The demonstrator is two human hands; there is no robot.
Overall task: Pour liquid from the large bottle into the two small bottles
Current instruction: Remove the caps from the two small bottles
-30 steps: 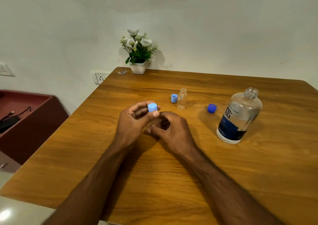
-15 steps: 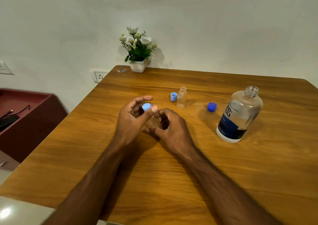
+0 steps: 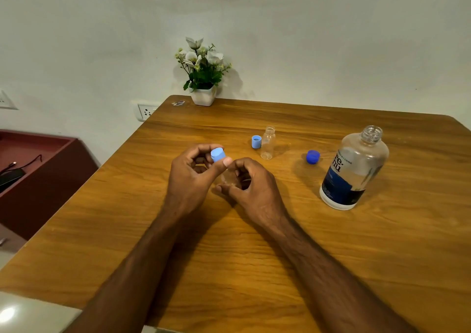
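Observation:
My left hand pinches a light blue cap between thumb and fingers above the table's middle. Right beside it, my right hand curls round a small clear bottle, mostly hidden by the fingers. A second small clear bottle stands upright and uncapped farther back, its light blue cap lying just left of it. The large clear bottle with a dark blue label stands uncapped at the right. Its dark blue cap lies on the table to its left.
A white pot of flowers stands at the far edge of the wooden table. A dark red cabinet with a black cable sits low at the left, below wall sockets.
My left hand has kept the light blue cap and turned it slightly at the fingertips. The right hand stays curled round the small bottle. The bottles on the table have not moved.

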